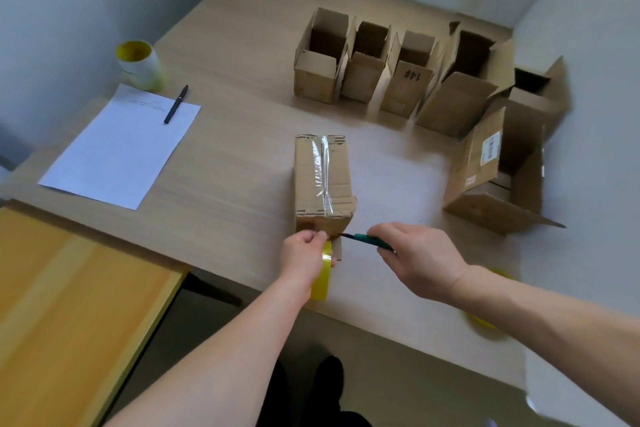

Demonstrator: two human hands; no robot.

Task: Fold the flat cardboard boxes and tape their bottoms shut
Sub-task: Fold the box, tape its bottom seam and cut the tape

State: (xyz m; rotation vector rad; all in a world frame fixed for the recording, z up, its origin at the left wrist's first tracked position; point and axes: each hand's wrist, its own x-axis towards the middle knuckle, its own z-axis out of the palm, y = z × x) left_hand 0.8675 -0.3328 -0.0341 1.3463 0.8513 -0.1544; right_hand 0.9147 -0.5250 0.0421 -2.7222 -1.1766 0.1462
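Your left hand (304,253) holds the tape roll (322,276) | your right hand (417,258) holds the green tool (367,240), tip at the box (323,180) | box sits on the surface (242,149).

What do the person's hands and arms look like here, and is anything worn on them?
Both hands are bare: the left hand and the right hand have no gloves, and no ring, watch or wristband shows. The left forearm and the right forearm are uncovered up to the frame's edge, with no sleeve in view.
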